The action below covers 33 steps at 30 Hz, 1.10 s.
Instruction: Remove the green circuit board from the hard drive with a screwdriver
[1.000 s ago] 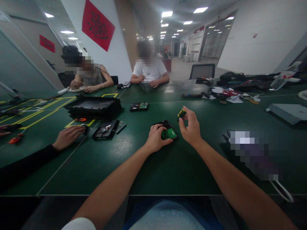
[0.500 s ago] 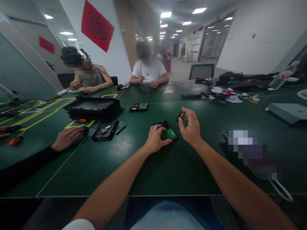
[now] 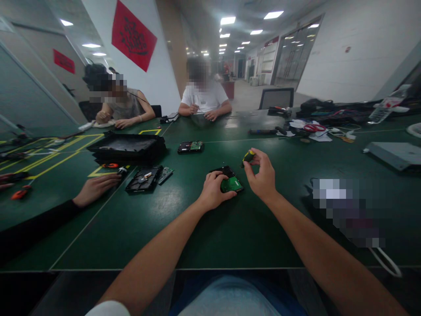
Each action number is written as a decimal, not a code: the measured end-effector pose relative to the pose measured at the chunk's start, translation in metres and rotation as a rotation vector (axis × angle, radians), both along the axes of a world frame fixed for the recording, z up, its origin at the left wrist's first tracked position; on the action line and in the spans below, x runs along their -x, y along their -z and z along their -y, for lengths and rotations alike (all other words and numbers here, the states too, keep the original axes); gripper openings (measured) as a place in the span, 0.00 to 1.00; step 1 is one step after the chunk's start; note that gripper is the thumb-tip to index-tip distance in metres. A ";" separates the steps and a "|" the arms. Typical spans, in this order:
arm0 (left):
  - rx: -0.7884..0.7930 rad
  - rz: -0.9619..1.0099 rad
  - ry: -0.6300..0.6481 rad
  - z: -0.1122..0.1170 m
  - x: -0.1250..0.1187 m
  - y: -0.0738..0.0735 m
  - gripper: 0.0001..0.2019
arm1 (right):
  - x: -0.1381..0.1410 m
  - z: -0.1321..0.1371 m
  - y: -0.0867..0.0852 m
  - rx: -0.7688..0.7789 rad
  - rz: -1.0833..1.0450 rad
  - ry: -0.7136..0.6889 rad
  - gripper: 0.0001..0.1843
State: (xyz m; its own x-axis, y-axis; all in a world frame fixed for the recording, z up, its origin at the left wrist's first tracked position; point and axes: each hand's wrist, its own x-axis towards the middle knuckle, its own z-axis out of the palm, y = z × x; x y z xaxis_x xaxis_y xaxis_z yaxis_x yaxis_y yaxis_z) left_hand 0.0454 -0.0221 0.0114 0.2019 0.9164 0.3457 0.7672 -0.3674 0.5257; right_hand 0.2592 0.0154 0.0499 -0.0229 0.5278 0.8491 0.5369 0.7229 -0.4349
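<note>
Left hand (image 3: 213, 189) half-curled, thumb and fingers clasped flat black rectangular drive with green circuit board (image 3: 232, 183), which lay on smooth dark-green tabletop (image 3: 210, 237). Right hand (image 3: 261, 173), closed in fingertip pinch, held stubby yellow-and-dark-green tool handle (image 3: 248, 156) just beyond drive's right side; tip too small to tell. Leftward, open black shallow casing (image 3: 140, 181) sat just beside loose grey-green circuit board (image 3: 165, 175). Farther: second black drive, part green (image 3: 190, 147); wide, shallow black tray (image 3: 131, 153).
</note>
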 end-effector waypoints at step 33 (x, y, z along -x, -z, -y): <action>0.004 -0.004 0.013 0.002 0.000 -0.003 0.29 | -0.001 -0.001 0.001 0.043 0.048 -0.014 0.28</action>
State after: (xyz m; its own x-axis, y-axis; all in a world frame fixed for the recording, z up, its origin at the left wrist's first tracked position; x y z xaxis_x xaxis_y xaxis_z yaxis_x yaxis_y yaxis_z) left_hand 0.0451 -0.0239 0.0143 0.2149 0.9149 0.3416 0.7644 -0.3753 0.5243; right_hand 0.2606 0.0162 0.0492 -0.0707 0.5634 0.8231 0.5479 0.7115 -0.4400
